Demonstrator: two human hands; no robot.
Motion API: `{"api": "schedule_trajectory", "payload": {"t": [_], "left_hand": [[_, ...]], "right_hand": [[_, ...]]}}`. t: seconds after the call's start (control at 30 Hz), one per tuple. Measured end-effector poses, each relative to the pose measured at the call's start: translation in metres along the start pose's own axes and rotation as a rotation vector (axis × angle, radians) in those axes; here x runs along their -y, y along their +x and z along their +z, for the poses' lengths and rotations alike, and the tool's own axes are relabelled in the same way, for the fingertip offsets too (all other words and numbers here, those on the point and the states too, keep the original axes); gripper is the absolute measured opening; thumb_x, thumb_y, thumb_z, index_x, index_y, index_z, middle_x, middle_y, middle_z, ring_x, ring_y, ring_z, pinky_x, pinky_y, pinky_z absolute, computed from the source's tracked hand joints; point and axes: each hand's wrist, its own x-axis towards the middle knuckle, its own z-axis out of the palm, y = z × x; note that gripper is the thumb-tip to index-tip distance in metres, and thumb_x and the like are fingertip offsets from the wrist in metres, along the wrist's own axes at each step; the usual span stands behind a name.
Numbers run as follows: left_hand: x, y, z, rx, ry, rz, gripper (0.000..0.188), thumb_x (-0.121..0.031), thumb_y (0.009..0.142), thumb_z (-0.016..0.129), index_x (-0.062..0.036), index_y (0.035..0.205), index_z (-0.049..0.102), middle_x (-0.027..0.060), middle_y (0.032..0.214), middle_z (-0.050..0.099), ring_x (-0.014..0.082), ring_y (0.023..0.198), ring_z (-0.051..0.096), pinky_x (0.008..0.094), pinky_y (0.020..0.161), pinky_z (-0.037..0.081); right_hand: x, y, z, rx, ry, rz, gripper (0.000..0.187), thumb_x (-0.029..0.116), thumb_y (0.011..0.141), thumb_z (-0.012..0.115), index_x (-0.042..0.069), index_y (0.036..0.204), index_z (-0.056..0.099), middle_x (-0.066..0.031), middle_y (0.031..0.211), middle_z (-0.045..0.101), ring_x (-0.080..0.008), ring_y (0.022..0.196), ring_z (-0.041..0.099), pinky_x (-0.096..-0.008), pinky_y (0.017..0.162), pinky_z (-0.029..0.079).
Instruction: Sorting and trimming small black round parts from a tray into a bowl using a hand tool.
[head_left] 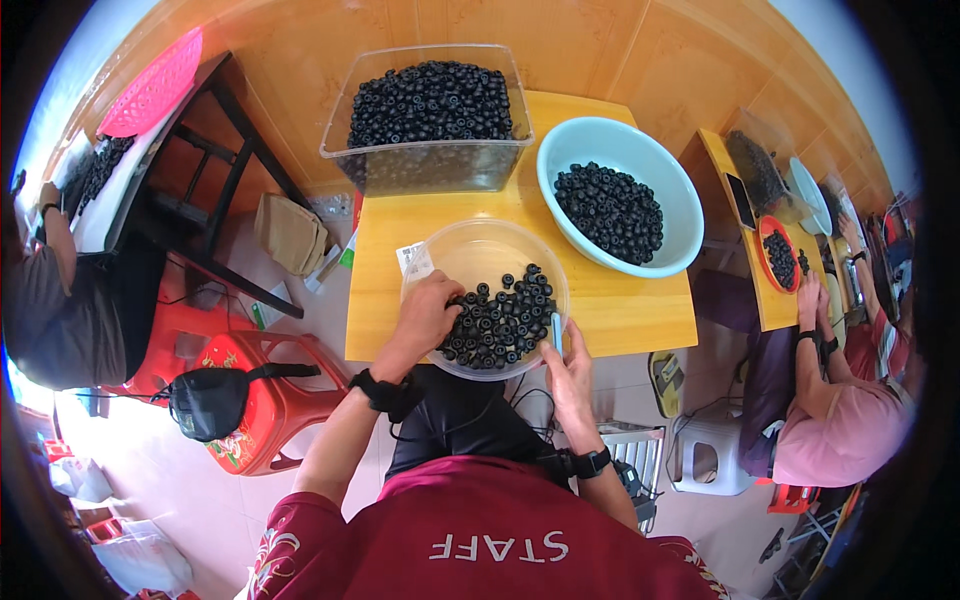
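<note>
In front of me a round clear plastic tub (478, 233) overhangs the near edge of the table, with small black ring-shaped parts (500, 325) piled inside. My left hand (430, 312) reaches over its left rim, fingertips bent together among the parts; whatever is pinched there is hidden. At the right rim, my right hand (570, 375) grips a slim light-blue tool (556, 330) that points upward; its kind cannot be made out. Behind stands a rectangular clear bin (430, 168) heaped with the same parts. A pale blue basin (672, 225), also holding them, is at the right.
The yellow wooden table (640, 320) carries all three containers. To the left are a red plastic stool (270, 410) with a black bag (210, 403) and a seated person. At the right another person works over a red tray (768, 280) on another table. A sandal (666, 383) lies on the floor.
</note>
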Motion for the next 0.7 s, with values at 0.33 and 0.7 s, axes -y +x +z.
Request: {"api": "schedule_trajectory", "payload": {"t": [0.33,0.7], "left_hand": [[-0.018,0.015,0.004,0.068,-0.277,-0.148,0.018,-0.002,0.076,0.059,-0.0018,0.093,0.063,0.0111,0.089,0.064,0.0229,0.085,0.061,0.0325,0.077,0.047],[-0.025,0.013,0.004,0.143,-0.837,-0.158,0.016,-0.002,0.083,0.055,0.0001,0.098,0.061,0.0029,0.095,0.061,0.0119,0.089,0.058,0.0254,0.079,0.046]], "right_hand": [[-0.003,0.007,-0.009,-0.167,0.067,0.041,0.047,0.003,0.086,0.053,-0.006,0.129,0.04,-0.0084,0.105,0.058,-0.0104,0.088,0.054,-0.024,0.073,0.046],[0.027,-0.005,-0.024,-0.267,-0.551,-0.235,0.05,0.016,0.087,0.059,0.004,0.132,0.041,-0.0049,0.077,0.054,-0.0105,0.068,0.049,-0.0241,0.06,0.039]]}}
